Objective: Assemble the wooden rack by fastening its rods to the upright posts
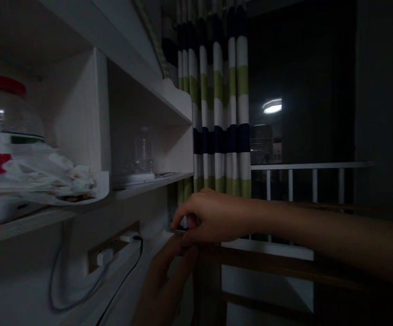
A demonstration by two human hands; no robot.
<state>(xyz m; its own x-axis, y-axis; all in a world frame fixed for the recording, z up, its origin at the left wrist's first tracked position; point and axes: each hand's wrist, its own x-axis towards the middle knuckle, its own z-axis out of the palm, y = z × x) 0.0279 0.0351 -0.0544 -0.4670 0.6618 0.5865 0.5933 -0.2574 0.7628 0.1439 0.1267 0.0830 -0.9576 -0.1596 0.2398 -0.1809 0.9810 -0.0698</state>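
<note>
Right of the wall socket panel [115,244], the left hand [165,281] is nearer, curled right hand [209,218] just above; whether either grips anything, I cannot tell.

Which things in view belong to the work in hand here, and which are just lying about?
In the work:
right hand and left hand, close together; too dark to tell whether they hold anything

Apparently just around:
red-capped bottle
crumpled plastic
clear bottle
white plug
striped curtain
</note>
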